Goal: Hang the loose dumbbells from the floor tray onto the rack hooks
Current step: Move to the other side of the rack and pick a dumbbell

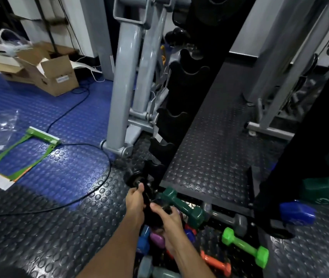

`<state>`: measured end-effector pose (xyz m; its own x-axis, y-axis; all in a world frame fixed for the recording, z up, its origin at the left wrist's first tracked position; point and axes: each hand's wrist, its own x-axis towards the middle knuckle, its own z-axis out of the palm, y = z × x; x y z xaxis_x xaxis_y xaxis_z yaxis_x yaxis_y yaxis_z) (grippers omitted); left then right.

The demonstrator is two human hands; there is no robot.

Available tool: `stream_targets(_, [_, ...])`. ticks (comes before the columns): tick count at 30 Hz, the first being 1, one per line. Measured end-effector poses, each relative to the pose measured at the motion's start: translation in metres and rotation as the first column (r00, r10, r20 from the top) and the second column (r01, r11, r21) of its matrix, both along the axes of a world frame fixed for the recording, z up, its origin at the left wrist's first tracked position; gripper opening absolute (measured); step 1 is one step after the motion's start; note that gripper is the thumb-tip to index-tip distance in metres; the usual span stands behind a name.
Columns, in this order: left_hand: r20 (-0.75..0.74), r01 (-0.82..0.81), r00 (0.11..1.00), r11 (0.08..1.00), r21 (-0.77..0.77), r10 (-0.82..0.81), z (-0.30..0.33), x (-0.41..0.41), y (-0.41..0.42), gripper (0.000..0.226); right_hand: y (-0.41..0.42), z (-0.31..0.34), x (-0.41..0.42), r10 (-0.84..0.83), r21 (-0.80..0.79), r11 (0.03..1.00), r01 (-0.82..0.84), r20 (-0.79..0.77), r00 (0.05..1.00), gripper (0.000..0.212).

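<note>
Left hand (135,199): fingers curled round the upper part of a black dumbbell (149,199), near its top head at the foot of the rack.
Right hand (166,221): wrapped over the lower end of the same black dumbbell, thumb on top — both hands clamp it, and it lies tilted, upper end toward the rack.
Black dumbbell: dark and blurred, so its exact outline is hard to read; it sits just above the pile of loose weights.
Rack (181,109): a black upright post with a column of curved black hooks (162,146) down its left edge; those in view carry nothing.
Floor tray (233,203): a low black frame at the rack's base, holding the loose dumbbells.
Loose dumbbells: a dark green one (181,205) touching the right hand's far side, a grey one (227,218) beyond it, a bright green one (245,247), an orange one (215,262), plus purple (156,238) and blue (144,236) ones under the forearms.
Right upright: a blue dumbbell (298,214) and a large green one (322,190) beside it.
Surroundings: a grey machine frame (123,77) left of the rack, a black cable (79,149) on studded flooring, an open cardboard box (53,71) — and green packaging (19,155) well apart on the left.
</note>
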<state>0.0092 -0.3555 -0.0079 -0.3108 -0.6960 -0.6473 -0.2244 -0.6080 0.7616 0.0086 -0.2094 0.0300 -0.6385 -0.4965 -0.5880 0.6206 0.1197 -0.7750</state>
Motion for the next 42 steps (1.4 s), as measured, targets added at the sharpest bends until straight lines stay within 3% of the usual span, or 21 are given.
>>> stream_targets(5, [-0.023,0.002,1.000,0.999,0.045,-0.001,-0.019,-0.005,-0.033,0.020,-0.029,-0.032,-0.001,-0.055,-0.036,0.998,0.057,0.055,0.997,0.068])
stream_targets(11, [-0.034,0.037,0.999,0.999,-0.034,-0.038,-0.037,-0.025,-0.066,0.016,-0.053,-0.044,-0.012,-0.052,-0.123,0.990,0.070,0.140,0.989,0.038])
stream_targets(15, [-0.023,0.126,0.991,0.986,-0.106,-0.129,-0.039,-0.057,-0.095,0.021,-0.077,-0.053,-0.036,-0.044,-0.142,0.988,0.065,0.141,0.989,0.064])
stream_targets(17, [-0.025,0.172,0.984,0.978,-0.119,-0.176,-0.037,-0.067,-0.104,0.017,-0.089,-0.059,-0.045,-0.060,-0.114,0.990,0.078,0.151,0.987,0.068])
stream_targets(22, [0.013,0.296,0.954,0.933,-0.204,-0.300,-0.036,-0.081,-0.111,0.019,-0.100,-0.075,-0.054,-0.068,-0.093,0.992,0.084,0.167,0.984,0.044])
stream_targets(29, [0.082,0.391,0.920,0.892,-0.225,-0.383,-0.042,-0.095,-0.129,0.026,-0.118,-0.073,-0.058,-0.140,-0.063,0.987,0.149,0.129,0.982,0.032])
stream_targets(35, [0.132,0.404,0.915,0.859,-0.315,-0.382,-0.039,-0.115,-0.144,0.029,-0.146,-0.081,-0.063,-0.247,-0.006,0.969,0.248,0.074,0.966,0.041])
stream_targets(38, [0.173,0.487,0.873,0.807,-0.334,-0.455,-0.035,-0.123,-0.144,0.029,-0.148,-0.084,-0.069,-0.263,0.004,0.965,0.263,0.074,0.962,0.041])
stream_targets(42, [0.259,0.594,0.804,0.731,-0.336,-0.535,-0.041,-0.131,-0.140,0.024,-0.141,-0.082,-0.062,-0.323,-0.055,0.939,0.340,0.203,0.924,0.031])
